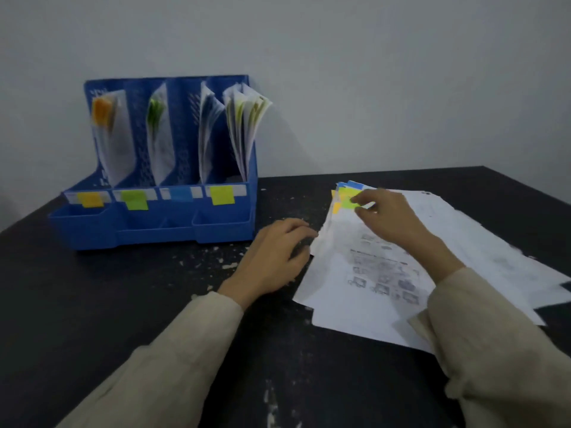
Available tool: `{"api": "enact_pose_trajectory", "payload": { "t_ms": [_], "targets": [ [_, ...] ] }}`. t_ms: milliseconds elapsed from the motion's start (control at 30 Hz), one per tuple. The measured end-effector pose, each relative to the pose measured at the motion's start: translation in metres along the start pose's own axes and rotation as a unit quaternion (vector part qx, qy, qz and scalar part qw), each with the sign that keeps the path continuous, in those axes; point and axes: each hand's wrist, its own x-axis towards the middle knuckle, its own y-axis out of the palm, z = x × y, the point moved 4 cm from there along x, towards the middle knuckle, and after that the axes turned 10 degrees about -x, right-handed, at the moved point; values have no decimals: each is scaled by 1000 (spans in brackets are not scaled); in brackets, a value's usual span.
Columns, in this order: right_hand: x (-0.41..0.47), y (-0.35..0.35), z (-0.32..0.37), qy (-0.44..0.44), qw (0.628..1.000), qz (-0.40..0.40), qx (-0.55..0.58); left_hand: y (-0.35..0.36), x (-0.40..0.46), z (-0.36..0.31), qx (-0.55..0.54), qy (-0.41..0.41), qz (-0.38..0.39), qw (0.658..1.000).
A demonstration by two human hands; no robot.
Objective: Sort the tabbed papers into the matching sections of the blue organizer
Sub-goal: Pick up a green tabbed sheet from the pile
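Tabbed papers [386, 273] lie in a loose, fanned stack on the right part of the dark table [154, 288], their coloured tabs [343, 196] of blue, yellow and green bunched at the far left corner; the print on the top sheet is a grey smear, too blurred to read, and the stack's right edge runs out of view. The right hand [386, 217] rests on the stack with fingers curled, and its fingertips appear to pinch the green tab, though motion blur softens the contact. The left hand [275, 254] lies palm down on the table with loosely bent fingers touching the stack's left edge, holding nothing. Both arms wear pale beige cloth sleeves [173, 359], cut off by the lower edge. Well apart to the left stands the blue organizer [160, 223], moulded plastic with perforated dividers and 4 upright sections, each holding curved white sheets; sticky labels on its front run orange-yellow, green, blue and yellow-green. The table's matte surface is flecked with pale chipped patches. Behind it rises a plain grey wall [370, 72].
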Motion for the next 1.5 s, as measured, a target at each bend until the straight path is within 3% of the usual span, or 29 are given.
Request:
{"api": "enact_pose_trajectory", "payload": {
  "t_ms": [67,167,300,400,500,667,900,1033,1133,1200,1300,1400,1500],
  "targets": [
    [1,0,-34,97,993,26,-60,11,0,-4,-2,2,30,1000],
    [-6,2,-77,226,954,94,-175,26,-7,1,26,-17,100,994],
    [-16,-6,-111,320,927,103,-169,35,-20,9,25,-54,191,980],
    [-14,-11,-117,306,939,87,-128,38,-22,11,24,-57,212,975],
    [-14,-16,-114,293,955,35,-17,39,-23,13,19,-60,219,974],
    [-18,-20,-114,318,936,-85,121,39,-25,11,25,-56,225,972],
    [-17,-29,-103,251,952,-178,-10,40,-25,9,35,-67,236,969],
    [-18,-31,-97,207,940,-253,-100,41,-25,11,36,-63,229,971],
    [-18,-37,-91,132,933,-334,-23,41,-24,10,33,-62,226,972],
    [-15,-42,-88,125,924,-345,104,38,-23,11,-6,-74,203,976],
    [-14,-47,-77,133,891,-328,285,25,-19,9,-128,-83,92,984],
    [-10,-43,-61,136,854,-318,389,7,-16,12,-244,-122,-30,962],
    [-2,-36,-35,119,842,-283,443,-13,-17,22,-334,-158,-60,927]
  ]
}}
